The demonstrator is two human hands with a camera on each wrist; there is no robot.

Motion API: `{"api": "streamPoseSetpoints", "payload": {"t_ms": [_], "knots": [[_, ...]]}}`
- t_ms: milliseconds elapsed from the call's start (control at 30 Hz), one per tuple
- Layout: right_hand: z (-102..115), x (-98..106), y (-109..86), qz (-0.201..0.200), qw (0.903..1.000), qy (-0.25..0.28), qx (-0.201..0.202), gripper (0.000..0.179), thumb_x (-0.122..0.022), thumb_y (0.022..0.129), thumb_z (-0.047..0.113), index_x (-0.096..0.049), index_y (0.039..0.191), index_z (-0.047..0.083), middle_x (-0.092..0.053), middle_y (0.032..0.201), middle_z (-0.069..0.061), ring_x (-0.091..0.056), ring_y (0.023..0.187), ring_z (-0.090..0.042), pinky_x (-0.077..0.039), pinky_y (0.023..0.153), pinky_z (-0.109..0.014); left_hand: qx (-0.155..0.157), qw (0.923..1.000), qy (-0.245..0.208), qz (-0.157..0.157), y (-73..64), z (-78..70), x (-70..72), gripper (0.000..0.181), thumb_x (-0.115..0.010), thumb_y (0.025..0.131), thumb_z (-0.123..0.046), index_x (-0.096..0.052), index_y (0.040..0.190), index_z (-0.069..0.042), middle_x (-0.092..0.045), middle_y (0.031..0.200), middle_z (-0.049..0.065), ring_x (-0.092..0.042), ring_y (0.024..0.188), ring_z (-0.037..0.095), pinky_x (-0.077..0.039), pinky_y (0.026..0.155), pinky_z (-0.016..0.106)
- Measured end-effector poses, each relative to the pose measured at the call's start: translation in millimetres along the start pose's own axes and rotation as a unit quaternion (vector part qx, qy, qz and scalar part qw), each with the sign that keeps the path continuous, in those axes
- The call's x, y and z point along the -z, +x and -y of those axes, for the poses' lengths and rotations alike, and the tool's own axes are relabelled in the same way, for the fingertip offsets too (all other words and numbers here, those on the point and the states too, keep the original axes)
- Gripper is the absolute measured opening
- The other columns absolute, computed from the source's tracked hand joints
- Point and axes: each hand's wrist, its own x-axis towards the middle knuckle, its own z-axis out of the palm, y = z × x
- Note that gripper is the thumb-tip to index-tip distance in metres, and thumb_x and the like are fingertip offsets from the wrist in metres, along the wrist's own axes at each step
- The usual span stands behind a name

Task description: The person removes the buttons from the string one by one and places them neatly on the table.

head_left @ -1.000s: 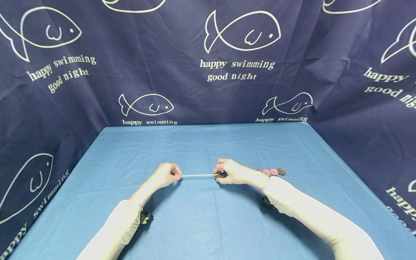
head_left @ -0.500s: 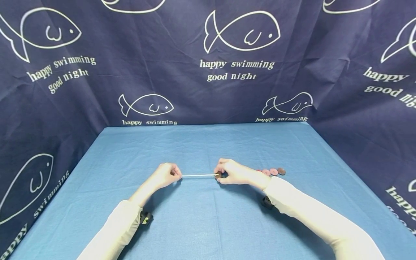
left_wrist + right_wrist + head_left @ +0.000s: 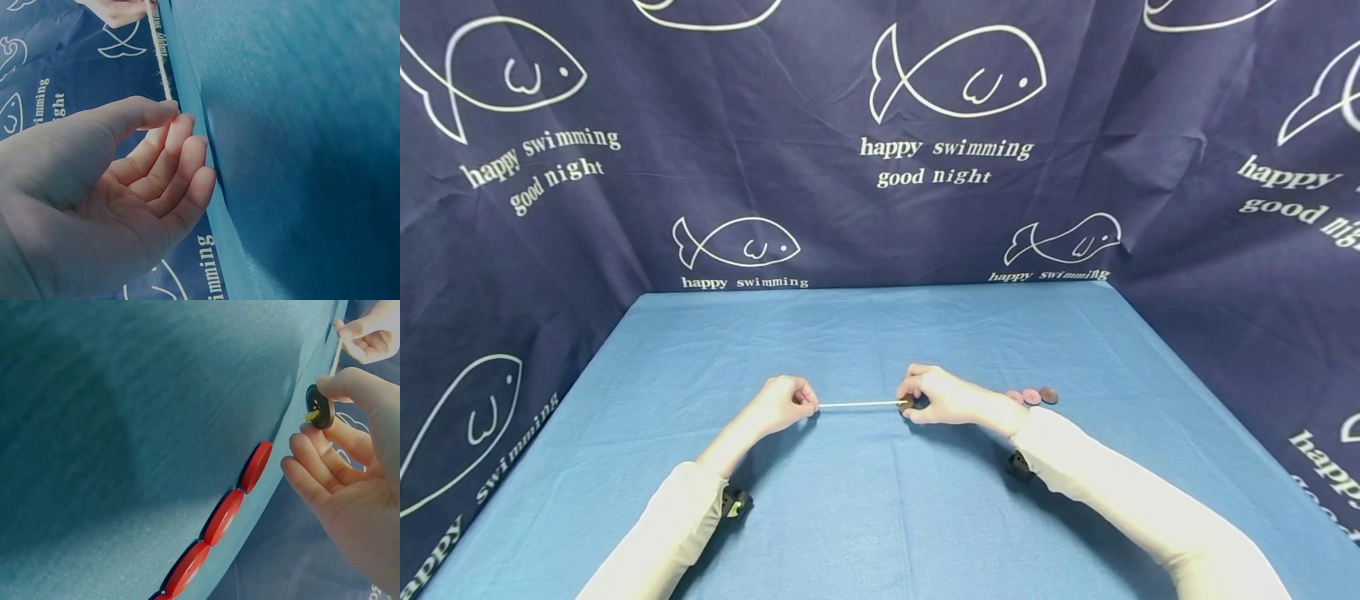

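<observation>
A thin white string runs level and taut between the two hands. My left hand pinches its left end between thumb and fingertips, as the string in the left wrist view also shows. With thumb and fingers my right hand holds a dark brown round button on edge. A short yellow tip sticks out of one of the button's holes, on the face away from the left hand. Both hands are close over the blue cloth.
Right of the right hand, partly behind that forearm, lie pink buttons and a brown button in a row. The right wrist view shows several red buttons lined up on the blue tablecloth. A dark fish-print curtain encloses the table.
My right hand has shifted slightly right with the button, and a little more string shows between the hands. The forearm now covers a red button seen earlier. The left hand is nearly still.
</observation>
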Motion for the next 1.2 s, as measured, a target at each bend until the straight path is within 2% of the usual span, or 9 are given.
{"api": "streamPoseSetpoints", "payload": {"t_ms": [233,533,1033,1200], "knots": [[-1.1,1.1,-1.9,-0.005,1.0000,-0.006,0.003,0.013,-0.070,0.077,0.007,-0.068,0.089,0.006,-0.056,0.083,-0.005,-0.053,0.076,-0.014,-0.045,0.069,-0.021,-0.001,1.0000,0.001,0.000,-0.1,-0.6,0.6,0.004,-0.065,0.081,-0.006,-0.067,0.078,-0.005,-0.063,0.066,0.000,-0.053,0.054,0.006,-0.046,0.055,0.023],[-1.4,3.5,-3.9,-0.006,1.0000,-0.004,0.001,0.013,-0.069,0.077,0.007,-0.068,0.090,0.005,-0.054,0.081,-0.005,-0.052,0.074,-0.016,-0.043,0.066,-0.020,0.004,0.9999,-0.009,0.003,-0.8,-1.4,1.0,0.004,-0.064,0.081,-0.006,-0.067,0.079,-0.004,-0.063,0.066,0.001,-0.053,0.053,0.007,-0.046,0.053,0.024],[-2.3,4.6,-6.9,-0.008,1.0000,0.002,0.005,0.013,-0.068,0.076,0.004,-0.067,0.088,0.004,-0.052,0.078,-0.006,-0.051,0.069,-0.018,-0.040,0.061,-0.018,-0.002,1.0000,0.000,-0.002,-1.2,-2.7,1.2,0.004,-0.065,0.080,-0.007,-0.066,0.078,-0.004,-0.062,0.065,0.000,-0.052,0.053,0.006,-0.045,0.055,0.023],[-0.3,6.0,-7.2,-0.003,1.0000,0.005,-0.005,0.013,-0.067,0.076,0.004,-0.068,0.089,0.003,-0.052,0.078,-0.007,-0.053,0.069,-0.020,-0.041,0.061,-0.017,0.000,1.0000,0.002,-0.001,-1.0,-1.5,1.3,0.004,-0.065,0.081,-0.008,-0.066,0.077,-0.005,-0.062,0.065,0.000,-0.052,0.053,0.006,-0.045,0.055,0.023]]}}
